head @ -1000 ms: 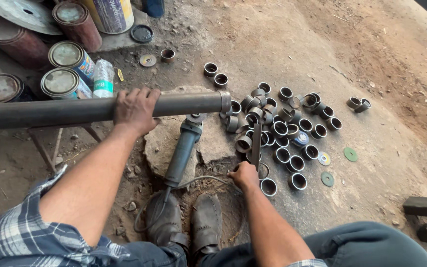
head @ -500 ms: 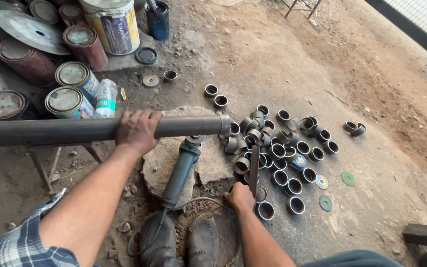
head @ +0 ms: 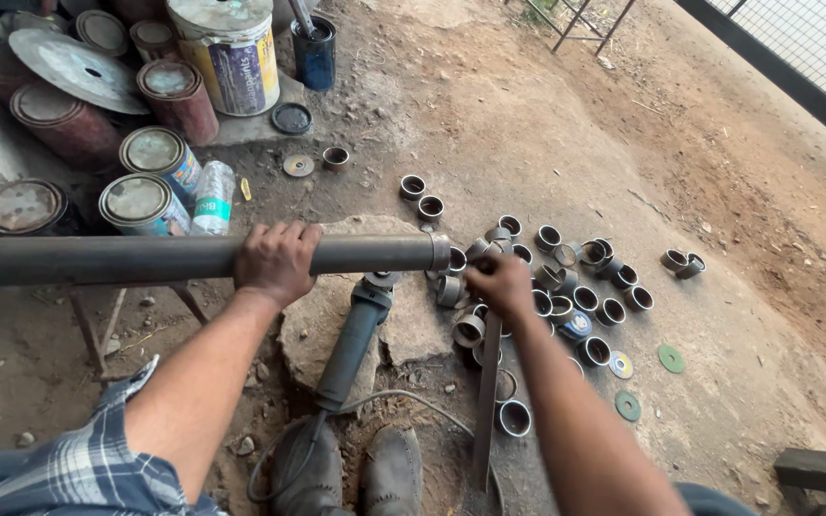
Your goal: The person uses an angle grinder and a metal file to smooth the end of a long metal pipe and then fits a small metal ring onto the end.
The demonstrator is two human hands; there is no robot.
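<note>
Fingers of my left hand [head: 277, 263] wrapped over one long steel pipe [head: 145, 260], held level above the floor. Right hand [head: 501, 284] fingers curled at the pipe's cut end, on one flat metal strip [head: 487, 401]. One angle grinder [head: 351, 339] below. Cut rings [head: 585, 301]: roughly twenty-five. Three discs [head: 671, 359].

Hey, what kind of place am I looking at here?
Most likely an open-air metalworking yard. A left hand steadies a long steel pipe, an angle grinder lies on the dirt, and cut pipe rings lie scattered beside old paint cans.
</note>
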